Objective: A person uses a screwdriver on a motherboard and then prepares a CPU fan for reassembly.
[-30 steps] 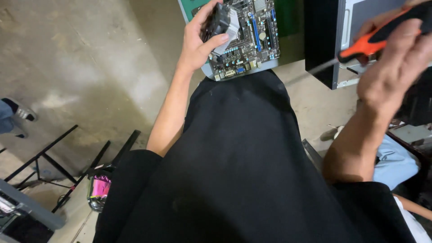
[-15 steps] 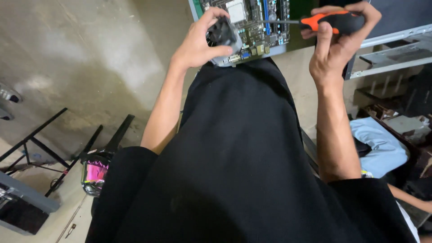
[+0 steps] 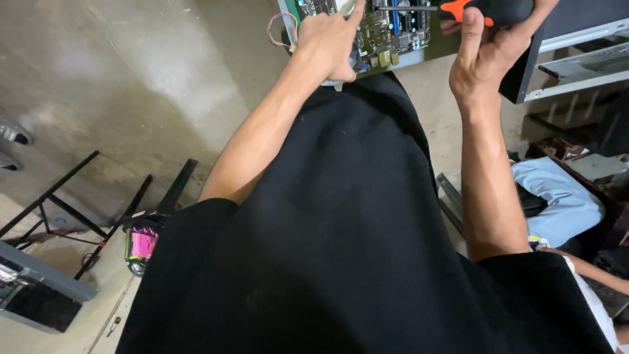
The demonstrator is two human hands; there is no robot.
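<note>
Head view, looking down the person's own black-clad lap to the knees.

Risk, as judged from this frame: the green printed circuit board with dark sockets, blue slots and small metal-cased parts (image 3: pixel 386 29) is balanced at the far end of the lap, against the knee, with no bench under it. Only the left hand (image 3: pixel 331 42) steadies it. If that hand shifts, the board could tip forward onto the bare grey concrete floor (image 3: pixel 131 78). The thin steel shaft of the screwdriver with the orange and black handle (image 3: pixel 481 10) lies level across the board's upper face; a slip of the tip could score tracks or knock a component. The loose pink and blue wire loop (image 3: pixel 278 29) at the board's left edge could snag on the fingers.

Hands: the left hand is curled closed over the board's near left corner, fingers wrapped on what seems to be a small fitted part, though the hand hides it and I cannot tell what it is. The right hand (image 3: pixel 488 56) is closed round the screwdriver handle, thumb up.

Condition of the board: densely populated, no visible breakage; most of it is cut off by the top edge of the frame.

Surroundings: a grey metal computer case (image 3: pixel 570 49) stands just right of the board; black metal stand legs (image 3: pixel 72 210) lie on the floor at the left.
</note>
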